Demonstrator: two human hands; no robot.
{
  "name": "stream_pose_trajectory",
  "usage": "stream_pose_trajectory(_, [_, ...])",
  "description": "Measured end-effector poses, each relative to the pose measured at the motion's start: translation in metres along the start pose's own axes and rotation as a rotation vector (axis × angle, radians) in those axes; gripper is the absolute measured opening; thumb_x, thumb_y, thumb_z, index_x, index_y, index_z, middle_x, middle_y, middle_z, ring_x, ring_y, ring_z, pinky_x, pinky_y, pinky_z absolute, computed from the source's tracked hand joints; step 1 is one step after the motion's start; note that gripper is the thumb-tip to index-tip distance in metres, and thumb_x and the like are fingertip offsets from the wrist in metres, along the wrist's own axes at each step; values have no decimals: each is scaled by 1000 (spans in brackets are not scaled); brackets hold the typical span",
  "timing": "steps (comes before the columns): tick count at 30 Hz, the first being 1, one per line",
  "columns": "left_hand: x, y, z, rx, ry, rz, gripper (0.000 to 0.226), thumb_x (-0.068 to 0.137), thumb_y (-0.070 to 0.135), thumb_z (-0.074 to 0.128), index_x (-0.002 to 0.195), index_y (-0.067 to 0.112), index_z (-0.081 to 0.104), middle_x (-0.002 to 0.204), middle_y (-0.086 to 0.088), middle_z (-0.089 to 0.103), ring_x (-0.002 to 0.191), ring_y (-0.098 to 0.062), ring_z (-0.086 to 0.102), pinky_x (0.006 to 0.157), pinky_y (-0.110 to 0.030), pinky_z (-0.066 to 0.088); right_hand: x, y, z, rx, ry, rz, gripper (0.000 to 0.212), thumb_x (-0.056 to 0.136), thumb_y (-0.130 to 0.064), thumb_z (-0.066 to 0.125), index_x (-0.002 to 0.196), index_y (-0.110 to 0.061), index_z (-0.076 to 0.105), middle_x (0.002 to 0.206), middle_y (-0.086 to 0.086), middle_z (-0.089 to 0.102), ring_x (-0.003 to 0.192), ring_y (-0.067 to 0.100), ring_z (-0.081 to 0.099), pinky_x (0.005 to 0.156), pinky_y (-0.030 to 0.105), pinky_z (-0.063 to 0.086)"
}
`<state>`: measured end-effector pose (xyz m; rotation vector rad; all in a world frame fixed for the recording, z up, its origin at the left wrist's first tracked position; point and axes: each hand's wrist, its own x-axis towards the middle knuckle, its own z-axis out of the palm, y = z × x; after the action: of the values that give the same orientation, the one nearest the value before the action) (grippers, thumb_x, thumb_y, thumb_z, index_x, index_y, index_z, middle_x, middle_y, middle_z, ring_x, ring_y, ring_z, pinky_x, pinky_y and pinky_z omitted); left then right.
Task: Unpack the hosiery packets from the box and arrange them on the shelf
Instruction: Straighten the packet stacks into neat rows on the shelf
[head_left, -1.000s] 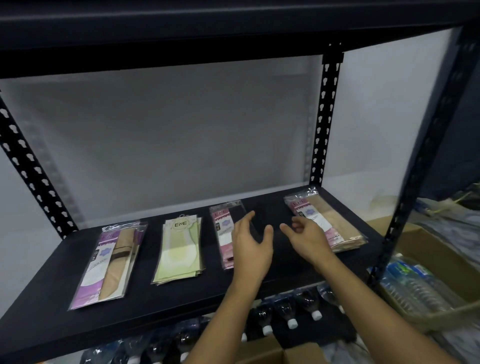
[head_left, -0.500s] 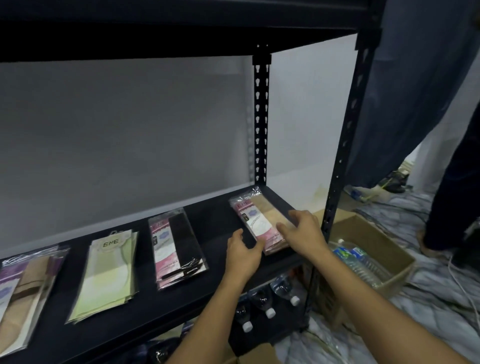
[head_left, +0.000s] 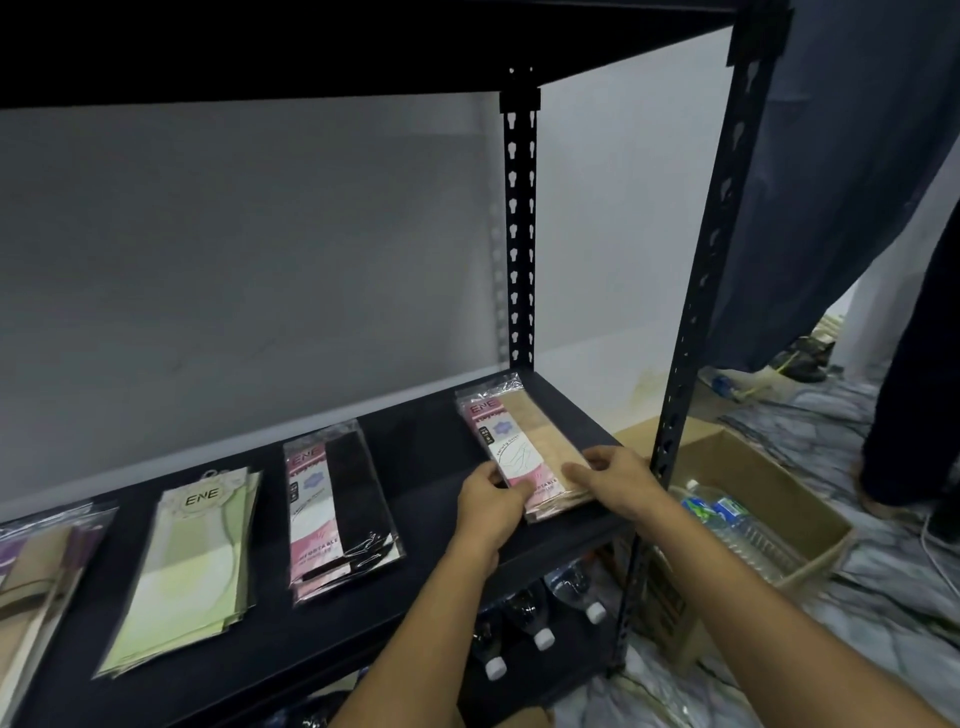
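1. The stack of pink-and-beige hosiery packets in clear plastic sleeves (head_left: 519, 452) lies flat at the right end of the black metal shelf (head_left: 428, 460). Its far end is near the back upright and its near end is close to the front lip.
2. The left hand (head_left: 491, 506) holds the stack's near left corner, with its fingers (head_left: 511, 491) curled against the edge. The right hand (head_left: 618, 480) grips the near right side, its fingers (head_left: 584, 470) curled over the top. The stack is pinched between the two hands, and neither hand is spread.
3. The step in hand looks like squaring this stack. Squeeze evenly from both sides, so the slippery sleeves slide into line rather than fan out.
4. The stack sits at a slant. Turn it to match the pink-and-black packets (head_left: 337, 499) and the pale green packets (head_left: 192, 561) to its left, leaving a similar gap.
5. Set the near end back from the front lip. Glossy sleeves could slip off toward the floor, where a brown cardboard box of plastic water bottles (head_left: 769, 488) stands beside the rack.
6. Let go by lifting the fingers straight up, so the top packet is not dragged askew.
7. Purple-and-beige packets (head_left: 36, 566) lie at the far left, so there are four stacks on the shelf. I cannot tell whether more remain to unpack.
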<state>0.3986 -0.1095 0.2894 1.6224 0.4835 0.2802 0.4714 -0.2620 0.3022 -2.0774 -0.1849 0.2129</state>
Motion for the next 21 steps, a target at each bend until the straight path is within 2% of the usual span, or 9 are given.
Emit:
stream_pose_trajectory(3, [1, 0, -4, -48, 8, -23, 28, 86, 5, 70, 111, 17, 64, 101, 6, 70, 86, -4, 68, 66, -14, 50, 0, -1, 5, 0, 1, -17, 50, 82, -32, 73, 123, -6, 61, 115, 5, 67, 103, 19, 62, 94, 32, 49])
stream_pose_trajectory(5, [1, -2, -10, -64, 32, -30, 30, 87, 3, 68, 115, 13, 64, 104, 3, 70, 86, -6, 68, 65, -14, 51, 0, -4, 10, -1, -5, -30, 48, 81, -33, 73, 120, -7, 63, 112, 4, 69, 102, 19, 63, 96, 35, 49])
stream_pose_trajectory(7, [-1, -1, -19, -73, 67, -33, 30, 87, 1, 67, 115, 12, 64, 104, 1, 70, 86, -7, 68, 66, -15, 51, 0, -11, 19, -12, -21, -49, 45, 81, -33, 73, 118, -8, 65, 108, 3, 69, 99, 18, 64, 92, 33, 50])
stream_pose_trajectory(10, [-5, 0, -35, -82, 134, -35, 30, 87, 0, 66, 115, 10, 63, 103, 0, 70, 88, -11, 68, 72, -20, 54, -1, -21, 37, -4, -68, -75, 43, 82, -32, 72, 117, -8, 66, 107, 3, 70, 97, 17, 64, 89, 32, 51])
stream_pose_trajectory(14, [-9, 2, -51, -75, 201, -36, 26, 89, 1, 63, 113, 11, 62, 105, -2, 70, 98, -20, 68, 92, -38, 56, -2, -30, 58, 34, -95, -80, 45, 84, -32, 71, 120, -7, 63, 110, 4, 68, 97, 17, 63, 84, 29, 50])
stream_pose_trajectory(18, [-13, -1, -57, -71, 210, -31, 24, 90, 5, 62, 113, 14, 62, 101, 5, 68, 97, -16, 67, 92, -35, 54, -2, -34, 66, 57, -84, -71, 47, 83, -33, 72, 121, -6, 63, 113, 6, 68, 98, 18, 63, 85, 30, 49])
stream_pose_trajectory(21, [-16, 2, -54, -68, 227, -28, 20, 91, 9, 62, 108, 18, 62, 104, 2, 70, 98, -19, 67, 94, -41, 54, -4, -34, 64, 38, -68, -67, 58, 82, -38, 72, 127, -4, 58, 122, 9, 64, 107, 22, 61, 90, 31, 47])
